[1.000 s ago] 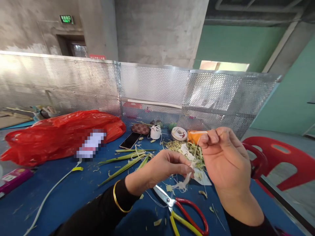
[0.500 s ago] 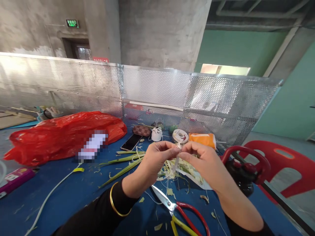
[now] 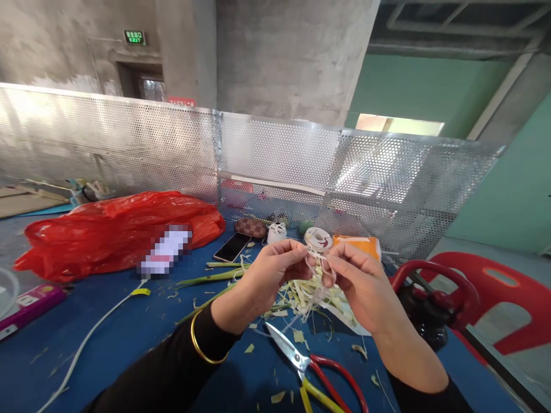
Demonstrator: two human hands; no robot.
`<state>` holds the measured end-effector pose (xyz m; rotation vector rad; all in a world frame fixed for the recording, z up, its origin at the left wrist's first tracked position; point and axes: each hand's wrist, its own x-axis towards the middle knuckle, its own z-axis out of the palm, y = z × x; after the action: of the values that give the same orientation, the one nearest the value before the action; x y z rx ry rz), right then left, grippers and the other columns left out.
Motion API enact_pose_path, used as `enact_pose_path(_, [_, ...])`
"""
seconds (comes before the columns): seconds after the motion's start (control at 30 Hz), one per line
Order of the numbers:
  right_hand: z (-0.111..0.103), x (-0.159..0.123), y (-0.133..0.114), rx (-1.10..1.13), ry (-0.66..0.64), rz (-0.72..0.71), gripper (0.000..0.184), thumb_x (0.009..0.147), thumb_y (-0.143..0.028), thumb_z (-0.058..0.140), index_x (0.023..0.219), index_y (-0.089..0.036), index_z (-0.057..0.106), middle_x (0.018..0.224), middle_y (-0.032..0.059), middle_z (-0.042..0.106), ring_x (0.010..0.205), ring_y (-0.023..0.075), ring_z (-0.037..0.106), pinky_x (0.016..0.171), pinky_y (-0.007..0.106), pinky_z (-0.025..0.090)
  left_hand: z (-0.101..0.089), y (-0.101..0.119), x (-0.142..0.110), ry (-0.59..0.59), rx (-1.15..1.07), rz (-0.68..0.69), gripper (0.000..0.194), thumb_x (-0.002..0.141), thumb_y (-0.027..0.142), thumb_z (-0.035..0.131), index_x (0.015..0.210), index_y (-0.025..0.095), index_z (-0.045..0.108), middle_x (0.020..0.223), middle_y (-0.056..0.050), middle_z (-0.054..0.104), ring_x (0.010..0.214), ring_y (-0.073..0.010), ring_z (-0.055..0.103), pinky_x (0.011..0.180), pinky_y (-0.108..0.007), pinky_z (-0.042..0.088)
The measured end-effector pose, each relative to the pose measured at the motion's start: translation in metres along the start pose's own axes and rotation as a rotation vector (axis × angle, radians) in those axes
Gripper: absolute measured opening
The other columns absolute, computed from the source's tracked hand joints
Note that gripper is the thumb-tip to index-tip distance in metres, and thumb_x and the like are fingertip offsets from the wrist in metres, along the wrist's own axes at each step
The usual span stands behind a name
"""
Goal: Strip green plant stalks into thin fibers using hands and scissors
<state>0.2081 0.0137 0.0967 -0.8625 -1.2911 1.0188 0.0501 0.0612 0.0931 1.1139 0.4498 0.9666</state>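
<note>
My left hand (image 3: 267, 275) and my right hand (image 3: 360, 287) are raised close together over the blue table (image 3: 129, 344). Each hand pinches an end of a thin white string (image 3: 317, 269) that loops between the fingertips. A frayed pale bundle hangs from the string. Below them lies a pile of pale green leaf shreds (image 3: 306, 293). Red and yellow handled scissors (image 3: 310, 364) lie open on the table just under my wrists. My left wrist wears a gold bangle (image 3: 198, 347).
A red plastic bag (image 3: 112, 229) lies at the left. Green stalks (image 3: 215, 278), a phone (image 3: 233, 246), a white tape roll (image 3: 317, 237) and an orange pack (image 3: 356, 244) sit near a perforated metal screen (image 3: 275, 166). A red chair (image 3: 495, 298) stands at the right.
My hands came together from apart and rose slightly. The string that stretched between them now forms a small loop at the fingertips.
</note>
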Motion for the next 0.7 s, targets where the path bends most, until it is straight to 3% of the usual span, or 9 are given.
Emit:
enact_pose_path(0.13, [0.005, 0.0, 0.005, -0.036, 0.013, 0.014, 0.017, 0.081, -0.037, 0.067, 0.084, -0.021, 0.063, 0.059, -0.0044, 0.057, 0.049, 0.0105, 0.05, 0.052, 0.025, 0.04, 0.004, -0.002, -0.001, 0.021, 0.149, 0.077, 0.025, 0.075, 0.036, 0.07, 0.068, 0.015, 0.058, 0.057, 0.003, 0.056, 0.054, -0.0081, 0.05, 0.06, -0.023, 0.041])
enact_pose_path(0.3, [0.006, 0.0, 0.01, -0.175, 0.043, -0.059, 0.019, 0.083, -0.033, 0.065, 0.069, -0.02, 0.061, 0.058, -0.0042, 0.055, 0.053, 0.011, 0.049, 0.054, 0.025, 0.039, 0.004, -0.002, -0.001, 0.016, 0.225, 0.091, 0.028, 0.076, 0.038, 0.069, 0.065, 0.016, 0.057, 0.055, 0.003, 0.054, 0.055, -0.0088, 0.05, 0.06, -0.023, 0.039])
enact_pose_path(0.43, [0.004, -0.001, 0.008, -0.075, 0.061, -0.031, 0.024, 0.085, -0.032, 0.063, 0.065, -0.02, 0.059, 0.054, -0.004, 0.053, 0.053, 0.0108, 0.049, 0.055, 0.025, 0.039, 0.001, -0.001, 0.0, -0.043, 0.122, 0.017, 0.036, 0.077, 0.041, 0.069, 0.062, 0.017, 0.048, 0.052, 0.007, 0.042, 0.048, -0.0058, 0.043, 0.059, -0.022, 0.041])
enact_pose_path(0.57, [0.006, 0.001, 0.008, 0.132, 0.129, 0.038, 0.02, 0.08, -0.031, 0.068, 0.065, -0.019, 0.061, 0.057, -0.0028, 0.056, 0.051, 0.0108, 0.052, 0.053, 0.025, 0.042, 0.0, 0.0, 0.001, -0.072, 0.036, -0.05, 0.036, 0.081, 0.039, 0.066, 0.065, 0.018, 0.042, 0.051, 0.011, 0.026, 0.04, -0.0021, 0.016, 0.04, -0.016, 0.02])
enact_pose_path(0.7, [0.005, 0.003, 0.012, 0.273, 0.201, -0.002, 0.015, 0.077, -0.027, 0.07, 0.065, -0.019, 0.063, 0.058, -0.0019, 0.059, 0.053, 0.0111, 0.054, 0.052, 0.023, 0.045, -0.001, 0.001, 0.001, -0.047, 0.026, -0.071, 0.033, 0.083, 0.036, 0.063, 0.067, 0.02, 0.039, 0.051, 0.011, 0.025, 0.039, -0.0024, 0.012, 0.037, -0.018, 0.008])
